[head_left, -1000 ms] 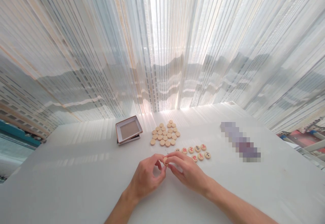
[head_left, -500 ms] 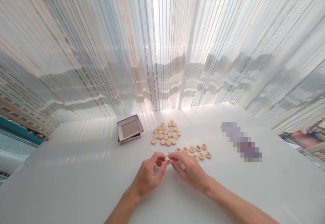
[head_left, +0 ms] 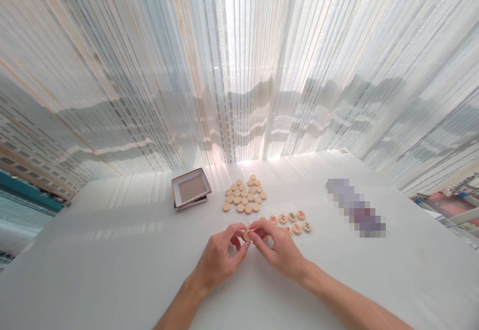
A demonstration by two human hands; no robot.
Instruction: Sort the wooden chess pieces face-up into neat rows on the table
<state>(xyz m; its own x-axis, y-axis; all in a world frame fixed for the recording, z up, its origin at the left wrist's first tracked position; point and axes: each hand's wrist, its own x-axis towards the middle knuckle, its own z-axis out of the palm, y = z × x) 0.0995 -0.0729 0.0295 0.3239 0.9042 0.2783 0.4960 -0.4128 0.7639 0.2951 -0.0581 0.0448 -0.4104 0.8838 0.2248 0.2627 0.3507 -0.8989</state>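
Between the fingertips of my left hand [head_left: 220,254] and my right hand [head_left: 280,248] is one round wooden piece [head_left: 247,235], its red-marked face showing. Both hands pinch it at its edges. Just beyond and to the right lie two rows of face-up pieces with red or black characters, among them a red-marked piece [head_left: 301,215] and a black-marked piece [head_left: 307,226]. My right hand partly covers the left end of these rows. Farther back, a cluster of plain-faced pieces [head_left: 244,201] lies flat on the white table [head_left: 123,250].
An open shallow box [head_left: 191,188] sits at the back left of the table, resting tilted on another box part. A blurred, pixelated object [head_left: 355,207] lies to the right. Striped sheer curtains [head_left: 239,70] hang along the far edge.
The piece between my hands has turned from edge-on so that its red-marked face now shows. My hands have stayed nearly in place, with small finger shifts.
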